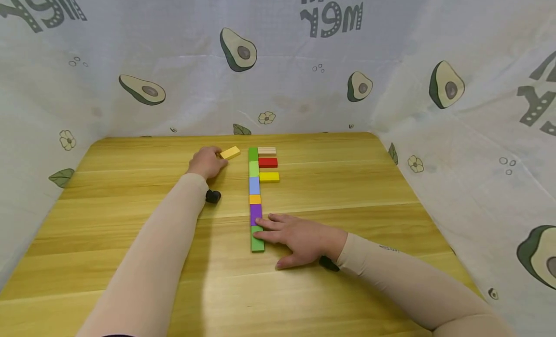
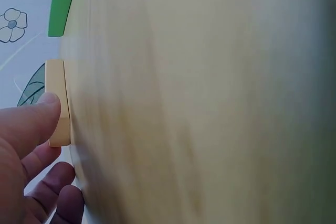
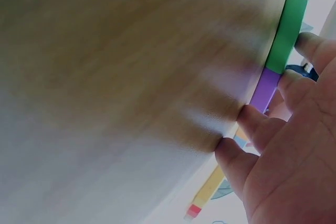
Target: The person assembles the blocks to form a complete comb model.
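Note:
My left hand (image 1: 206, 161) pinches a light yellow-orange wooden block (image 1: 230, 153) near the table's far edge, left of a straight row of coloured blocks. In the left wrist view the thumb lies against one end of this block (image 2: 56, 77). My right hand (image 1: 301, 240) is spread beside the row's near end. Its fingertips touch the purple block (image 1: 256, 212) and the near green block (image 1: 257, 245). Farther along that row come a small orange block (image 1: 255, 199), a blue one (image 1: 254, 186), a light green one (image 1: 254, 168) and a dark green one (image 1: 253, 154).
Right of the row's far part lie a striped wood-coloured block (image 1: 267, 151), a red block (image 1: 268, 163) and a yellow block (image 1: 269, 177), pointing sideways. The wooden table (image 1: 130, 182) meets an avocado-print cloth (image 1: 187, 47) at the back and sides.

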The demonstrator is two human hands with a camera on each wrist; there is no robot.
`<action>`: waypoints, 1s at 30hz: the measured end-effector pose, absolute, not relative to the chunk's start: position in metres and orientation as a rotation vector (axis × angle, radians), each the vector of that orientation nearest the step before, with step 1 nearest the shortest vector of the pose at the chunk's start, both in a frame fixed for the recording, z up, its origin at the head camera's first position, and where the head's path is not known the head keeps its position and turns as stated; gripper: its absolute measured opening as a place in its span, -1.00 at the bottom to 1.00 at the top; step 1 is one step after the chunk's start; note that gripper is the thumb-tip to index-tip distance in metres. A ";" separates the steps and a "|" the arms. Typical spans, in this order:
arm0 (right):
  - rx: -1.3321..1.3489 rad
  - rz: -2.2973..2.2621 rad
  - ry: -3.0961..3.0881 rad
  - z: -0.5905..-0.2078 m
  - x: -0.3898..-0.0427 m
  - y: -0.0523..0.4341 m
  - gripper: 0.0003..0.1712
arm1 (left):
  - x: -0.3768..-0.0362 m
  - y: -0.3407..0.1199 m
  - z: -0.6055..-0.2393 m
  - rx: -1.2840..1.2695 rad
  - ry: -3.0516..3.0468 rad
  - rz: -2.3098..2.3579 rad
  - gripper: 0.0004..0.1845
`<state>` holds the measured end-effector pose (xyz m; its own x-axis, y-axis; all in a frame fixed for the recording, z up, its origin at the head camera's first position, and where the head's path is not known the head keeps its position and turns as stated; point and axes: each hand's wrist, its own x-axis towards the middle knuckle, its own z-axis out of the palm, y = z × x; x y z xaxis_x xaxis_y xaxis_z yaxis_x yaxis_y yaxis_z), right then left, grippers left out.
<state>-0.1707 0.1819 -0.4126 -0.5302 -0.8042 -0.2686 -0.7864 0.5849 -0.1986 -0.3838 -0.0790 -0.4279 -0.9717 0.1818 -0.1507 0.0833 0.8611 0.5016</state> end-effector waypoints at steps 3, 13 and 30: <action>-1.291 -0.077 2.488 -0.413 -0.170 0.182 -0.08 | -0.383 -0.078 -0.428 0.194 2.851 0.756 -0.46; -1.276 -0.078 2.496 -0.411 -0.170 0.181 -0.09 | -0.383 -0.077 -0.428 0.157 2.885 0.712 -0.56; -0.789 -0.371 2.807 -0.404 -0.233 0.208 -0.37 | -0.384 -0.076 -0.429 0.137 2.879 0.689 -0.58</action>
<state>-0.2331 0.2080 -0.4043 -0.8371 -0.5327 -0.1246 -0.4822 0.8259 -0.2921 -0.3835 -0.0759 -0.4289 -0.9800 0.1302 -0.1507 0.0479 0.8886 0.4563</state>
